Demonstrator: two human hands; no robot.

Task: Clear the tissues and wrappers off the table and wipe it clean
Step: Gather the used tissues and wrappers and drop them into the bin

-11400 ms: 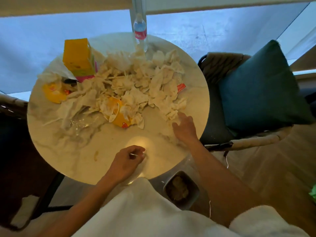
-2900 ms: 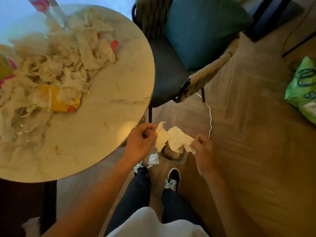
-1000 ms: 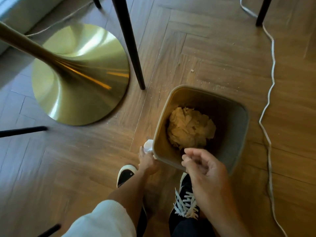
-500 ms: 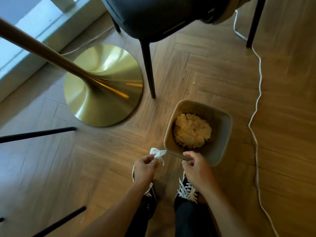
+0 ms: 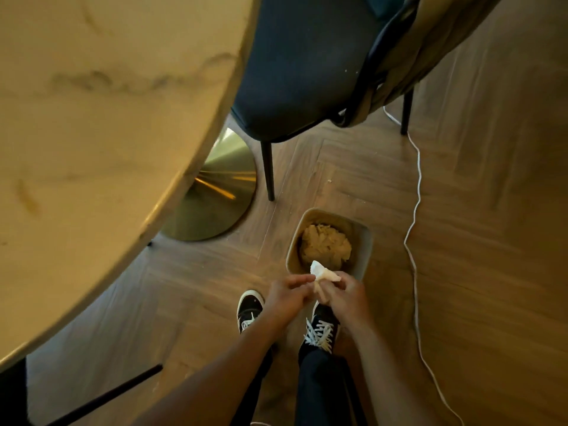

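A person stood over a small bin point(image 5: 365, 241) on the wood floor, just below the middle of the frame, with both hands meeting at its near rim. The left hand point(image 5: 284, 295) and the right hand point(image 5: 345, 293) were closed together on one crumpled white tissue point(image 5: 319, 272), its pale tip poking up over the bin's opening. Which hand bore most of the grip could not be told, as the fingers overlapped around the paper. Inside the bin lay a mound of discarded tissues point(image 5: 325, 245), filling much of the bottom.

The marble table point(image 5: 101, 124) filled the upper left of the frame; only a bare stretch of its top showed, streaked with a few brownish marks, and whatever else lay on it fell outside the view. A dark chair point(image 5: 304, 66) stood at top centre, the table's brass base point(image 5: 215, 192) beside it, and a white cord point(image 5: 413, 222) trailed down the right side of the floor.

The step in hand appeared to be dropping the tissue into the bin. The next move likely called for opening both hands over the opening so the paper fell inside rather than onto the floor near the black sneakers point(image 5: 250, 309), then turning to the tabletop, with the wiping yet to come.
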